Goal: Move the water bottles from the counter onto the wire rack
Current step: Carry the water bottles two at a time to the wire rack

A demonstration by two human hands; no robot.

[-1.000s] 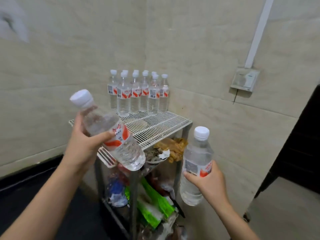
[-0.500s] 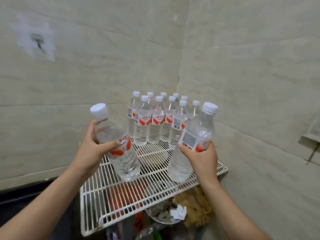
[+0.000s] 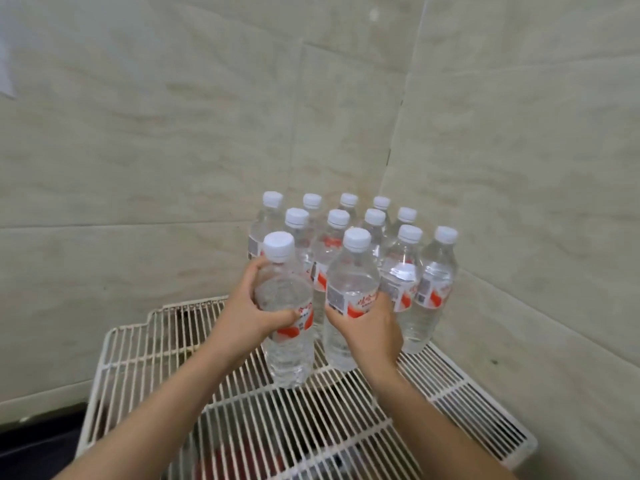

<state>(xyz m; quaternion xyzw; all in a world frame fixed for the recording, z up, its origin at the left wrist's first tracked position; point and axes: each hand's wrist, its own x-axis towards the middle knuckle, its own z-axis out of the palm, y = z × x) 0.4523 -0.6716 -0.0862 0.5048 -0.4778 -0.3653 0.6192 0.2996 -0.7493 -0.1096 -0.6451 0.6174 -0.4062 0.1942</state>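
White wire rack (image 3: 138,358) sits in a tiled corner. Left hand (image 3: 242,317) wraps its fingers and thumb round the left bottle (image 3: 284,296) at label height. Right hand (image 3: 367,327) grips the right bottle (image 3: 351,278) the same way. Both are upright, side by side, just in front of the group of bottles (image 3: 434,282) standing at the rack's back corner. Bases look down on the wires, but I can't confirm contact from this angle.

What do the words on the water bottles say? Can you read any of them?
No word can be read.
right-hand bottle: red writing on its white label, too blurred; code patch, unreadable.
left-hand bottle: red-and-white label, too blurred.
standing bottles on the wire rack: labels too small and blurred.
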